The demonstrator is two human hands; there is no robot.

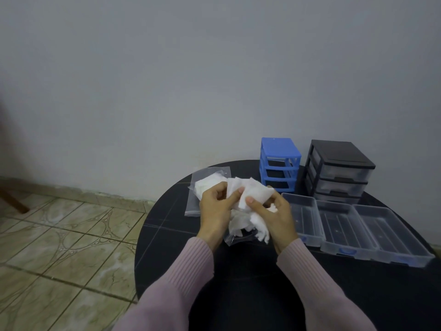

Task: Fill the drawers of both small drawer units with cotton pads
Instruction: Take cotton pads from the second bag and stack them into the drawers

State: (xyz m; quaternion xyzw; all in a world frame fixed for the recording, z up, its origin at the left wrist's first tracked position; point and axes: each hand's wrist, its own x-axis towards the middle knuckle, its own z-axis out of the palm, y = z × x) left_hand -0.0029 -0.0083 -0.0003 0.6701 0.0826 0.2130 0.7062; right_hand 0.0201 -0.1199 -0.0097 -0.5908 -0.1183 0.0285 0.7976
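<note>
Pink sleeves point(181, 278) lead to our hands above the black counter point(238, 271). Our left hand point(216, 211) and right hand point(274, 217) have their fingers point(249, 200) pinching white cotton pads point(255, 194) over a clear bag point(238, 237). Three clear drawers point(343, 225) lie right of them, before the blue unit point(279, 163) and black unit point(338, 170).

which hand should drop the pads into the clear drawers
Right, probably. The right hand pinches the pads and is nearer the three drawers lying out on its side of the table. The left hand also holds the pads, but on the side away from the drawers.
</note>
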